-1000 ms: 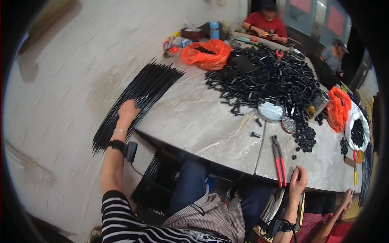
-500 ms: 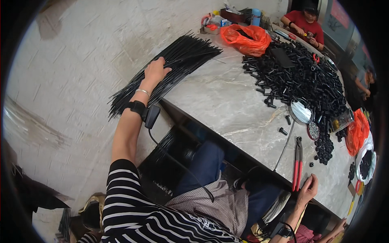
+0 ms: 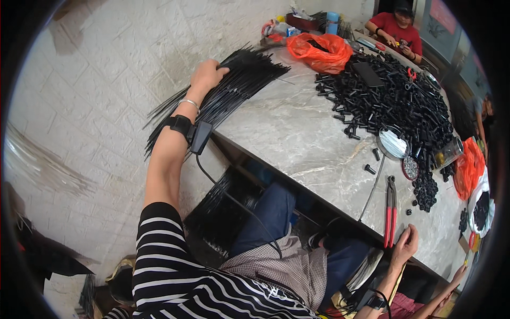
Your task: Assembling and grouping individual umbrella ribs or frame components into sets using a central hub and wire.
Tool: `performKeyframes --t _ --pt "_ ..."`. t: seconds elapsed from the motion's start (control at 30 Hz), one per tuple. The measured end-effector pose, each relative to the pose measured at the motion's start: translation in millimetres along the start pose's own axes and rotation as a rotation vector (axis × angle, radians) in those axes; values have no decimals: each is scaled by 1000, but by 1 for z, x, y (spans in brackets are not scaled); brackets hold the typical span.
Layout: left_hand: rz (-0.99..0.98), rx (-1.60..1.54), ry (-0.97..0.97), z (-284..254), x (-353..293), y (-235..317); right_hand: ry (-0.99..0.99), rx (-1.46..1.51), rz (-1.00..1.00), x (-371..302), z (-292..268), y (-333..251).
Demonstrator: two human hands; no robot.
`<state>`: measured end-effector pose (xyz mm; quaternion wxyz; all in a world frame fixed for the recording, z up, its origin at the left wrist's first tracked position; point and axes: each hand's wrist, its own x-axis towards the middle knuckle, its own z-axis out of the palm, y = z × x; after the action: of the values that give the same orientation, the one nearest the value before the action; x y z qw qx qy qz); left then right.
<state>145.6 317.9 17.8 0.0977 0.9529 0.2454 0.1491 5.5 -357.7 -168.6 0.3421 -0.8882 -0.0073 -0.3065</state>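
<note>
Well left of red-handled pliers (image 3: 390,213), across worktop (image 3: 297,135) end: bundled black rods (image 3: 241,80). Left grip (image 3: 207,76) laid on rods; cannot tell whether closed on any. Beyond pliers: heaped black bolts (image 3: 408,106). Just right of pliers' handles: right grip (image 3: 405,243), loosely curled; cannot tell whether holding anything.

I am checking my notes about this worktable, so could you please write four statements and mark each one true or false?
1. The left hand is on the thin black rods. True.
2. The right hand grips the red-handled pincers. False: the right hand is beside them.
3. A blue bottle stands beyond an orange plastic bag. True.
4. A flat black slab lies on the rods. False: it lies on the black bolt-shaped parts.
</note>
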Motion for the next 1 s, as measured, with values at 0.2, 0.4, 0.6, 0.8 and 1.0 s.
performKeyframes --t 0.2,0.4,0.6,0.8,1.0 --pt "109 -574 -11 -23 23 19 -53 114 38 9 -2 10" --pt "156 -1393 -353 -41 -32 102 -47 524 299 70 -64 -30" --pt "165 -1821 -521 0 -151 191 -502 794 10 85 -6 -212" --pt "147 -2064 -699 19 -192 231 -939 437 -187 60 -21 -221" --pt "112 -2081 -622 12 -163 187 -936 -263 -298 0 -123 -101"
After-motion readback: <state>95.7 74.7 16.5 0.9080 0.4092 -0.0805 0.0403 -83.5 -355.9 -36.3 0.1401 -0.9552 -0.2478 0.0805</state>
